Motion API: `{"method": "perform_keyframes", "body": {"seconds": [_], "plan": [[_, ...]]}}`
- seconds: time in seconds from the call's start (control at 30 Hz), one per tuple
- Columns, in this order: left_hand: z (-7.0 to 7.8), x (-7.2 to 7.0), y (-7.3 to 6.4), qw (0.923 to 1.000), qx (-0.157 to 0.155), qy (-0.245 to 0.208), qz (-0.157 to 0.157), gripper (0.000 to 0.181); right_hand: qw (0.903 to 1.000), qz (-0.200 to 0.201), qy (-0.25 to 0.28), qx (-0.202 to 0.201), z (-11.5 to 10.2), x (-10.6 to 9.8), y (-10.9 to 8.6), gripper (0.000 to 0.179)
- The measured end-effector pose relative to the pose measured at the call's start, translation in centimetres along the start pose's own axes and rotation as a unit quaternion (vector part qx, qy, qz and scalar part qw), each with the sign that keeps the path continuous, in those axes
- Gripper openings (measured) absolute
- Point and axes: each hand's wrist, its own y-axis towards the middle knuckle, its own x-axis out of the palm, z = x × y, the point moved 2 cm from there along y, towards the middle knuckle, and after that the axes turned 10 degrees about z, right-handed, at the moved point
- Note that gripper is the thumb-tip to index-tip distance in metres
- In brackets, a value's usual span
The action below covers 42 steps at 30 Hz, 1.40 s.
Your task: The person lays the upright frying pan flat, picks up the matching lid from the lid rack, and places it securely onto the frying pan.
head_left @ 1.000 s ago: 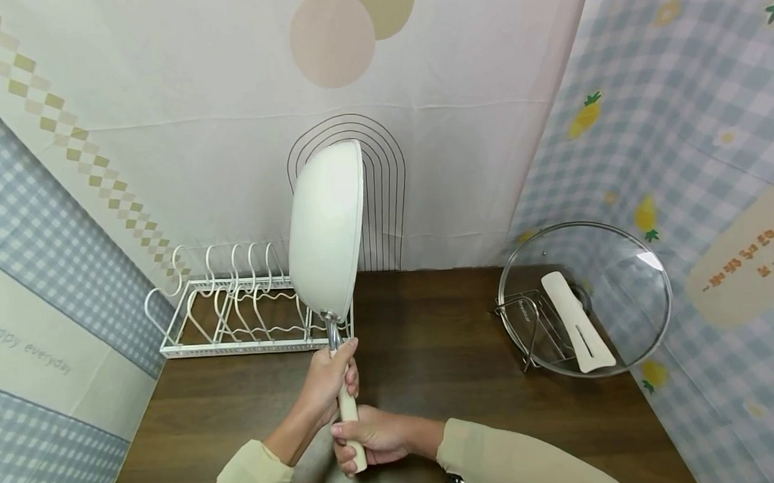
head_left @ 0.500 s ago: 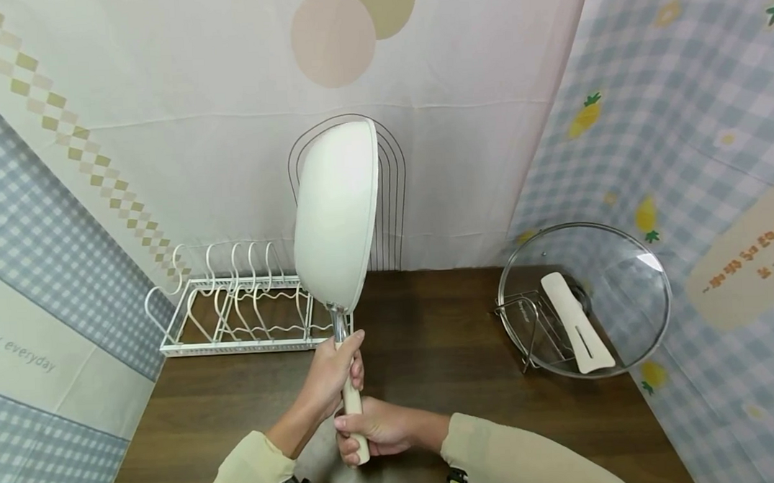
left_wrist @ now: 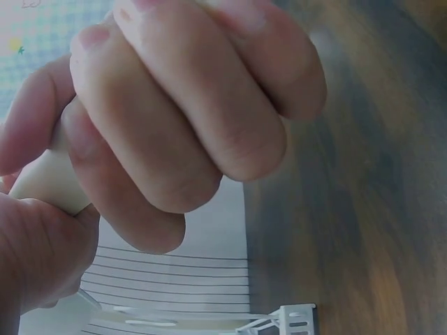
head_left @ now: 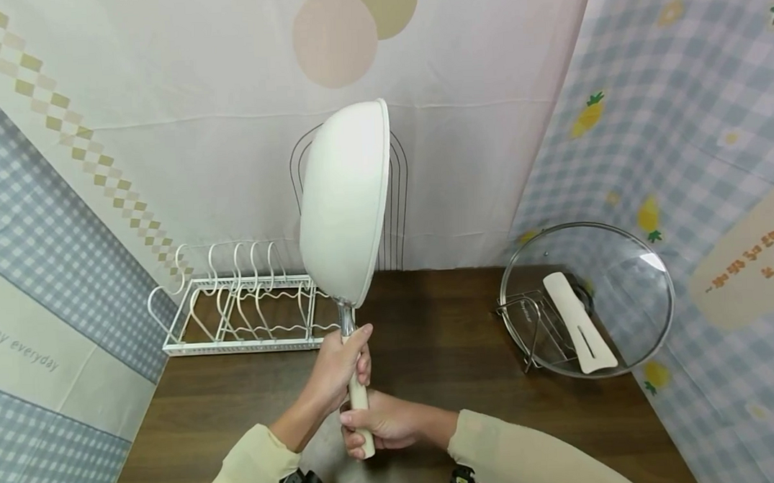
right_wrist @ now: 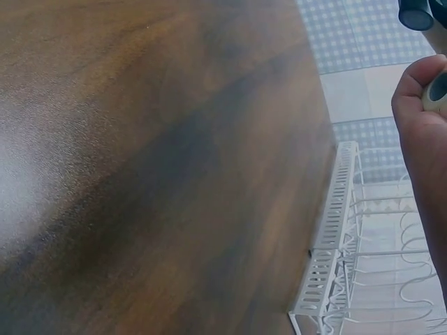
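Head: we look forward and down on hands point(head_left: 336, 364), rack point(head_left: 249, 346), tabletop point(head_left: 437, 340). Left wrist: we face fingers point(left_wrist: 150, 125), very close. Right wrist: we overlook tabletop, nearer; rack shared with head.

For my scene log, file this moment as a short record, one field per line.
Left hand: grips the handle near its metal neck
Right hand: grips the handle's lower end
Pan: white, held up, opening facing right
Rack: white, on the left of the wooden table
Glass lid: tilted up at the right, with a metal wire stand
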Motion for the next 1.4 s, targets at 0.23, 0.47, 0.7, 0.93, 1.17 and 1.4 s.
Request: {"method": "perform_keyframes", "body": {"seconds": [0.23, 0.47, 0.7, 0.93, 1.17, 1.4], "plan": [[0.6, 0.5, -0.2, 0.9993, 0.002, -0.013, -0.036, 0.047, 0.9997, -0.011, -0.012, -0.017, -0.5, 0.1, -0.4, 0.030], [1.1, 1.2, -0.4, 0.9979, -0.003, -0.026, -0.059, 0.048, 0.9988, -0.026, -0.007, -0.040, -1.0, 0.3, -0.9, 0.045], [1.6, 1.9, -0.5, 0.9892, -0.011, -0.071, -0.128, 0.047, 0.9984, -0.030, -0.006, -0.047, -1.5, 0.5, -1.6, 0.048], [2.0, 2.6, -0.7, 0.9807, -0.013, -0.096, -0.170, 0.046, 0.9975, -0.036, -0.015, -0.060, -2.1, 0.7, -2.4, 0.054], [2.4, 3.5, -0.7, 0.9763, -0.021, -0.101, -0.190, 0.042, 0.9976, -0.046, 0.009, -0.051, -2.6, 1.0, -3.2, 0.040], [2.4, 4.1, -0.7, 0.9652, -0.037, -0.138, -0.219, 0.037, 0.9968, -0.059, 0.014, -0.053, -2.9, 1.0, -3.9, 0.046]]}}
